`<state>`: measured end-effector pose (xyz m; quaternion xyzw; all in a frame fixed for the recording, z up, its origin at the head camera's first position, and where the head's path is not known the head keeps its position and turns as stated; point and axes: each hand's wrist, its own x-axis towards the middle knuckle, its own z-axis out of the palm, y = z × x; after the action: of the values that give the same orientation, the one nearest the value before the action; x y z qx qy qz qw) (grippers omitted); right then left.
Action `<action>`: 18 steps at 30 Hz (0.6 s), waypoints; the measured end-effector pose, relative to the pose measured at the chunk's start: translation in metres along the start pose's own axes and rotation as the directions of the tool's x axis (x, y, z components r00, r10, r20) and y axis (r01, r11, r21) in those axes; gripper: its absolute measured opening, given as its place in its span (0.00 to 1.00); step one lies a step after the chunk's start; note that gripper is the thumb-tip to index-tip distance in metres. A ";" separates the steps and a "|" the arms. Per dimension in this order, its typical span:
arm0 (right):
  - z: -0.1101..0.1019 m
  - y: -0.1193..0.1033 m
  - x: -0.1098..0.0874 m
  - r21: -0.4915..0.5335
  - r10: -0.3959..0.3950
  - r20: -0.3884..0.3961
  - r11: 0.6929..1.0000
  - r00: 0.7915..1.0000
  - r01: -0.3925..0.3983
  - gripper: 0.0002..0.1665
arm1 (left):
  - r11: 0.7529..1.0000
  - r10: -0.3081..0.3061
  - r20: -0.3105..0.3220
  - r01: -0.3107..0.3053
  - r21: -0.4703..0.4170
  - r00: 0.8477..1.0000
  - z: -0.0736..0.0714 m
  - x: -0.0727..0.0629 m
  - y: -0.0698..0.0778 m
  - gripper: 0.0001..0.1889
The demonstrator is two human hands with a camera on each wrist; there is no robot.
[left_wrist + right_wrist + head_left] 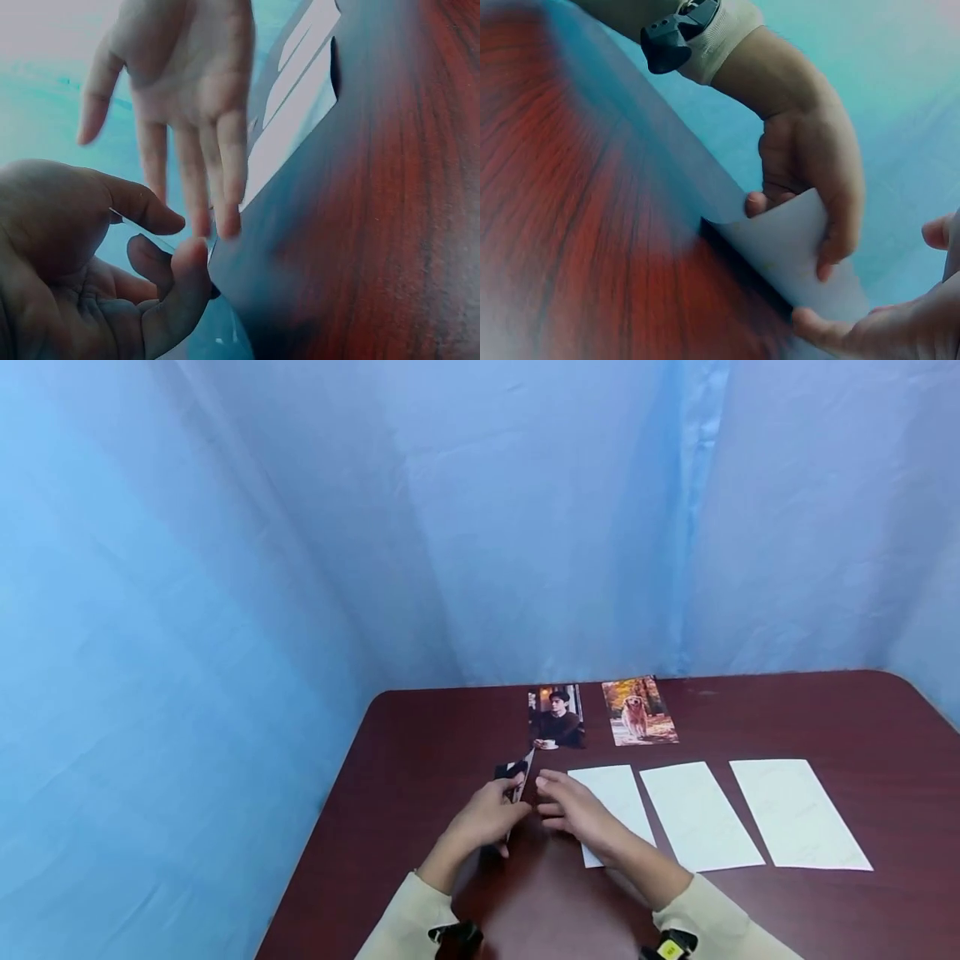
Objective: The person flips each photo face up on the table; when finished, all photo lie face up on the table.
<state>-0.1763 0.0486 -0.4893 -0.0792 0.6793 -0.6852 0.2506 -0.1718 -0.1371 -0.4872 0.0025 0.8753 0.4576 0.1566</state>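
Observation:
My left hand pinches a photo print between thumb and fingers, tilted up on its edge at the table's near middle. Its white back faces the right wrist camera, with the lower edge close over the wood. Most of the picture side is hidden by the fingers. Just to the right, my right hand is held with loosely straight fingers pointing toward the print. In the left wrist view those fingers hang down, spread and slightly blurred, and a fingertip comes close to the print's edge in the right wrist view.
At the table's back lie a photo of a person with a cup and a photo of a dog among autumn leaves. Three white sheets lie in a row on the right, the leftmost partly under my right forearm. Blue curtains surround the dark red table.

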 end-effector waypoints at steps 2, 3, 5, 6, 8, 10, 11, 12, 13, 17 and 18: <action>-0.004 -0.006 -0.004 -0.075 -0.016 -0.042 0.997 0.999 0.013 0.40 | 0.999 -0.028 -0.013 0.028 0.016 1.000 0.003 -0.001 -0.001 0.36; -0.007 -0.008 -0.006 -0.107 -0.026 -0.058 0.994 0.998 0.020 0.39 | 0.999 -0.048 -0.015 0.048 0.023 0.999 0.005 -0.002 -0.001 0.37; -0.015 -0.014 -0.011 -0.155 -0.047 -0.081 0.987 0.996 0.034 0.38 | 0.997 -0.070 -0.009 0.070 0.034 0.998 0.009 -0.001 -0.001 0.39; -0.019 -0.016 -0.012 -0.166 -0.058 -0.082 0.985 0.995 0.044 0.38 | 0.996 -0.079 -0.004 0.079 0.036 0.997 0.011 0.000 -0.002 0.40; -0.027 -0.019 -0.015 -0.180 -0.067 -0.075 0.982 0.995 0.053 0.38 | 0.996 -0.088 0.008 0.087 0.034 0.996 0.013 0.001 -0.002 0.42; -0.033 -0.021 -0.018 -0.196 -0.073 -0.065 0.979 0.995 0.059 0.39 | 0.996 -0.072 -0.002 0.072 0.056 0.997 0.013 0.001 -0.003 0.43; -0.037 -0.021 -0.019 -0.205 -0.075 -0.063 0.977 0.995 0.060 0.39 | 0.995 -0.052 -0.020 0.053 0.084 0.998 0.012 0.000 -0.003 0.43; -0.040 -0.021 -0.020 -0.225 -0.078 -0.061 0.972 0.995 0.062 0.38 | 0.992 -0.026 -0.039 0.030 0.122 0.999 0.010 -0.001 -0.003 0.42; -0.044 -0.020 -0.021 -0.255 -0.085 -0.059 0.964 0.995 0.068 0.37 | 0.986 0.008 -0.057 0.002 0.165 0.998 0.008 -0.002 -0.004 0.40; -0.058 -0.017 -0.026 -0.421 -0.114 -0.065 0.904 0.991 0.076 0.31 | 0.900 0.159 -0.084 -0.110 0.423 0.984 0.001 -0.006 -0.011 0.38; -0.061 -0.016 -0.026 -0.467 -0.122 -0.063 0.881 0.991 0.079 0.30 | 0.873 0.176 -0.069 -0.124 0.471 0.982 0.001 -0.006 -0.013 0.38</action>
<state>-0.1851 0.1141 -0.4712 -0.1407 0.8288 -0.5182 0.1576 -0.1641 -0.1450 -0.4963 0.0826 0.9637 0.2449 0.0670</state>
